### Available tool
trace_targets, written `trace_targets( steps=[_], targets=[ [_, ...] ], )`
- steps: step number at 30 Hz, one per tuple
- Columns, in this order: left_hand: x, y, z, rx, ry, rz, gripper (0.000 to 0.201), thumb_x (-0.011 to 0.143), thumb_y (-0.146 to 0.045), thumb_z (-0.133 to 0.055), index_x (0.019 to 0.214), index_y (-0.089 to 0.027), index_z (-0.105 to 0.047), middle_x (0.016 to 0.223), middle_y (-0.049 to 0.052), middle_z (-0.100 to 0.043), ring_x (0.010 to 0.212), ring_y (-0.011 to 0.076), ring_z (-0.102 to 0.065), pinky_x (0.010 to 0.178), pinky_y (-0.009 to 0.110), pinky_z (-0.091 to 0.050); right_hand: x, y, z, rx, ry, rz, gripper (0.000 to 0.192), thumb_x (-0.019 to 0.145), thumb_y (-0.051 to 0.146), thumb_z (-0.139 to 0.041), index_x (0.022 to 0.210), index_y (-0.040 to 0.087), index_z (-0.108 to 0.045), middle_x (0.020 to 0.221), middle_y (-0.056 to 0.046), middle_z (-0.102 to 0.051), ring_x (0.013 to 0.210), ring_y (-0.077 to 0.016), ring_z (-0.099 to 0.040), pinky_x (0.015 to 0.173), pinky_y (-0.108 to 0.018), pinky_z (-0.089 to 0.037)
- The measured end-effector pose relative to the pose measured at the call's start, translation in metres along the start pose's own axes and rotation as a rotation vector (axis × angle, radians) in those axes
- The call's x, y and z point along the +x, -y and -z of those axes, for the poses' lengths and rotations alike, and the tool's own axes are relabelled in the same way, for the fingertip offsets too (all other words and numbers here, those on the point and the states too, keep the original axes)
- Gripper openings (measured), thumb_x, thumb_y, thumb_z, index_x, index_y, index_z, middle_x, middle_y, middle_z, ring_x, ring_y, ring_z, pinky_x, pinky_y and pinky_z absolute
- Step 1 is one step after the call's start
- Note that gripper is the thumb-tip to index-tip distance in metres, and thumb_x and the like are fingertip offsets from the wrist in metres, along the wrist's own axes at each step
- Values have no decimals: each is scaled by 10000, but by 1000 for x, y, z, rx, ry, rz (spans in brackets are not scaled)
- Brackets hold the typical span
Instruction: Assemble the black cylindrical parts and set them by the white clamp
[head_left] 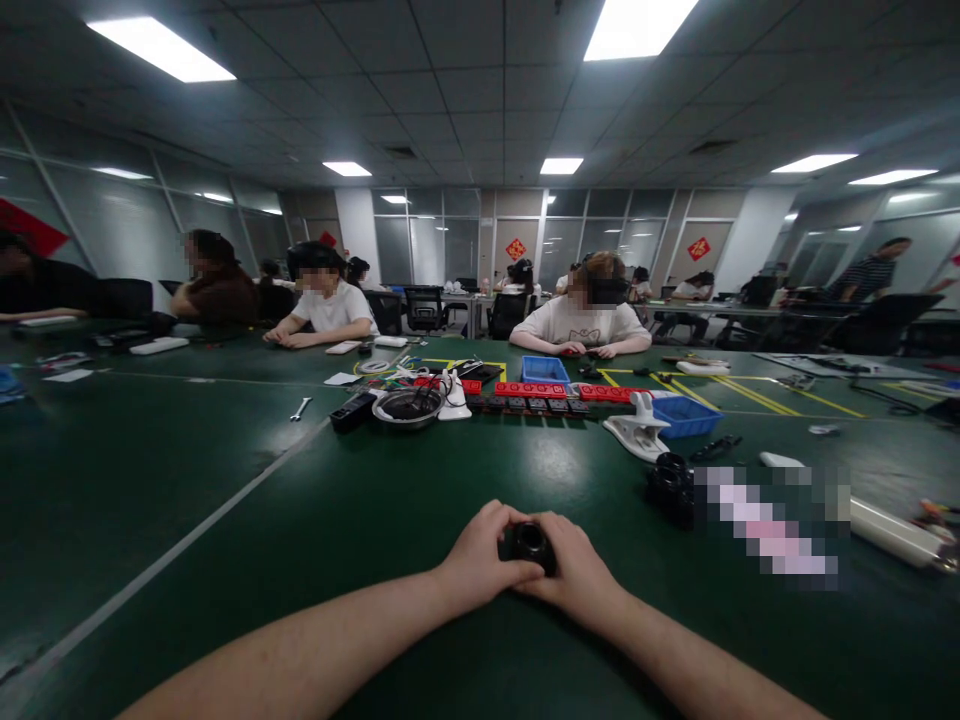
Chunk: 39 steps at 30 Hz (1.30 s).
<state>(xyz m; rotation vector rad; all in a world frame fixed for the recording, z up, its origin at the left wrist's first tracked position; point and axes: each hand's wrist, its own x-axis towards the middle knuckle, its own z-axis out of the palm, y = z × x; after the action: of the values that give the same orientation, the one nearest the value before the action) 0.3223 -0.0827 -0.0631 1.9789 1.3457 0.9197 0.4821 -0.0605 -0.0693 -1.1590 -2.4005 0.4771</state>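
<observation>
A small black round part with a ring-shaped opening on top [532, 540] is between my two hands, close above or on the green table [337, 560]. My left hand [484, 555] closes round its left side, thumb across the near side. From the right, my right hand [574, 565] wraps it, its fingers meeting the left ones at the back. The part's lower portion is hidden by my fingers, and I cannot tell its exact kind. To the right lies a cluster of black rounded parts [671, 485].
A metal bowl [409, 420], a black device [352, 411], white stands [641, 430], red strips [529, 390] and blue trays [684, 415] stand across the middle. A wrench [301, 409] lies left, a cream cylinder [896, 530] right. Co-workers [581, 320] sit opposite.
</observation>
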Motion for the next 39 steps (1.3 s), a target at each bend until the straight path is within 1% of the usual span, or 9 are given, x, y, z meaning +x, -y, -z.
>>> trace_targets(
  steps=[3, 6, 9, 18, 25, 28, 32, 35, 39],
  targets=[
    [0, 2, 5, 15, 50, -46, 399, 589, -294, -685, 946, -195, -537, 841, -5, -451, 718, 137, -432, 629, 234, -367, 1, -6, 5, 146, 84, 80, 473, 596, 348, -658, 1005, 178, -493, 919, -38, -539, 839, -194, -470, 729, -300, -349],
    [0, 4, 7, 10, 75, -70, 409, 604, -302, -676, 975, -207, -532, 846, -6, -449, 726, 136, -432, 631, 229, -367, 2, -13, 10, 233, 172, 94, 379, 639, 318, -630, 967, 157, -531, 884, -39, -544, 825, -192, -476, 728, -300, -367],
    [0, 4, 7, 5, 86, -84, 411, 615, -333, -668, 981, -208, -530, 845, -4, -446, 725, 135, -432, 628, 226, -367, 3, -16, 16, 315, 235, 107, 386, 663, 298, -614, 1014, 162, -529, 922, -42, -543, 857, -196, -477, 767, -312, -367],
    [3, 7, 7, -5, 132, -53, 440, 611, -339, -679, 1007, -228, -522, 869, 0, -442, 747, 134, -437, 640, 219, -375, 9, -19, 23, 407, 339, 98, 331, 679, 275, -592, 988, 160, -553, 927, -41, -545, 880, -198, -473, 788, -312, -366],
    [7, 7, 12, -28, 186, -115, 468, 599, -296, -701, 1029, -239, -528, 855, -8, -438, 729, 120, -432, 624, 198, -373, 14, -21, 27, 455, 405, 101, 352, 636, 237, -609, 977, 161, -565, 939, -34, -544, 879, -199, -475, 780, -306, -362],
    [7, 7, 12, -14, 193, -117, 484, 596, -321, -700, 1041, -245, -525, 867, -4, -445, 739, 125, -439, 626, 203, -379, 14, -18, 27, 458, 400, 51, 356, 614, 221, -613, 962, 159, -566, 930, -31, -545, 867, -203, -475, 766, -303, -363],
    [6, 7, 8, -7, 142, -95, 490, 574, -374, -702, 1012, -227, -537, 860, 0, -451, 733, 130, -442, 636, 216, -382, 13, -18, 20, 450, 353, -36, 333, 582, 235, -624, 897, 149, -555, 868, -27, -553, 796, -193, -490, 677, -269, -382],
    [5, 5, 4, -2, 92, -36, 497, 536, -402, -714, 964, -212, -546, 850, -2, -450, 728, 135, -439, 635, 226, -377, 12, -21, 9, 350, 252, -48, 318, 555, 279, -641, 822, 152, -522, 816, -24, -550, 751, -182, -488, 621, -247, -377],
    [2, 2, -2, 10, 12, 75, 493, 506, -390, -725, 922, -202, -540, 865, 0, -461, 750, 153, -448, 630, 238, -376, 9, -16, -4, 117, 102, -78, 255, 558, 301, -615, 710, 173, -456, 737, -24, -550, 680, -173, -493, 574, -246, -359]
  ],
)
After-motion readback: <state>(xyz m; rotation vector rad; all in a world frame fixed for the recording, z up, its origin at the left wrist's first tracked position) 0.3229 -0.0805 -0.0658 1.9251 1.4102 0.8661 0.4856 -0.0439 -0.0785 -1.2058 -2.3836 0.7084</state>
